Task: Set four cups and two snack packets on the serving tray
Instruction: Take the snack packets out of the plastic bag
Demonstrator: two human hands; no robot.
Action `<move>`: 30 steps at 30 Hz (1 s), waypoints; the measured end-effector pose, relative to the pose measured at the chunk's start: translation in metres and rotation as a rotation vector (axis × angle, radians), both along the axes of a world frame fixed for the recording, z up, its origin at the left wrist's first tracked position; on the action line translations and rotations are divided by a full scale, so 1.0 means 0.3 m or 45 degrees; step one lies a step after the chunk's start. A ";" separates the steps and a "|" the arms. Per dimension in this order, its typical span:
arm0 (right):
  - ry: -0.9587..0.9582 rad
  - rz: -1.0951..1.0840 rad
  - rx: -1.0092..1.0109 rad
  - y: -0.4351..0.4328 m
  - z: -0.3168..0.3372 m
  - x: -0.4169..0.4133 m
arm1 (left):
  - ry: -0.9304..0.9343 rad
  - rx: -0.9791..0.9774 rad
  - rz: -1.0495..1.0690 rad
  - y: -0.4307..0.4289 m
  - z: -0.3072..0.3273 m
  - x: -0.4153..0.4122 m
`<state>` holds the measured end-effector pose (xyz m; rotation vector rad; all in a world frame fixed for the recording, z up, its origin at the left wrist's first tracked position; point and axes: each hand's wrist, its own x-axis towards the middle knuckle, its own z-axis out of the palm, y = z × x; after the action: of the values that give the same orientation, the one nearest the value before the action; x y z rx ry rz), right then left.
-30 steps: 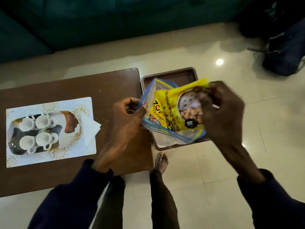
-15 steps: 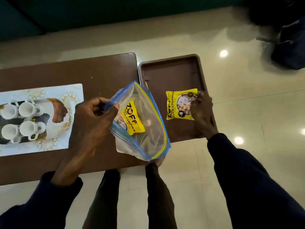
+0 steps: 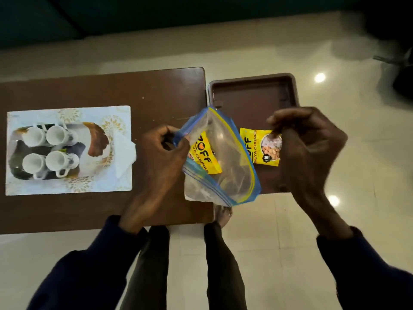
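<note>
The brown serving tray (image 3: pixel 252 92) stands just past the right end of the wooden table (image 3: pixel 89 90). One yellow snack packet (image 3: pixel 260 148) lies flat on the tray. My right hand (image 3: pixel 310 151) hovers over that packet's right side, fingers loosely curled and holding nothing. My left hand (image 3: pixel 161 157) pinches the rim of a clear zip bag (image 3: pixel 225 175) with a blue and yellow seal. The bag hangs over the gap between table and tray, with a second yellow packet (image 3: pixel 205 155) inside. Several white cups (image 3: pixel 55 135) stand grouped on a patterned mat (image 3: pixel 69 189) at the table's left.
A white tissue (image 3: pixel 125 153) lies on the mat's right edge. My legs and a bare foot (image 3: pixel 223 214) are below the table edge on the pale tiled floor. A dark bag (image 3: pixel 402 83) sits on the floor at far right. A teal sofa (image 3: pixel 134 14) runs along the back.
My right hand pulled a packet out of the bag, laid it on the tray and has now lifted off it. The left hand keeps holding the bag.
</note>
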<state>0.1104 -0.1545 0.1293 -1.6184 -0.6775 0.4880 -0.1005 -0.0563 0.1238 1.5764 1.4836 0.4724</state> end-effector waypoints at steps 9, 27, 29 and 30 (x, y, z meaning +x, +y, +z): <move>-0.276 1.083 -1.445 0.192 -0.273 -0.139 | -0.154 0.035 -0.052 -0.079 0.021 0.120; -0.836 0.622 -0.932 0.128 0.088 -0.109 | 0.257 0.320 -0.073 0.069 0.022 0.057; -0.540 0.507 -0.780 0.111 0.158 -0.058 | 0.305 0.322 -0.055 0.093 0.021 0.041; -0.395 0.448 -0.695 0.105 0.176 -0.029 | 0.320 0.326 -0.049 0.104 0.020 0.034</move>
<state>0.1018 -0.1230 0.1822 -2.1238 -1.1450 0.7294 -0.0904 -0.0250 0.1297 1.9193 1.6263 0.4703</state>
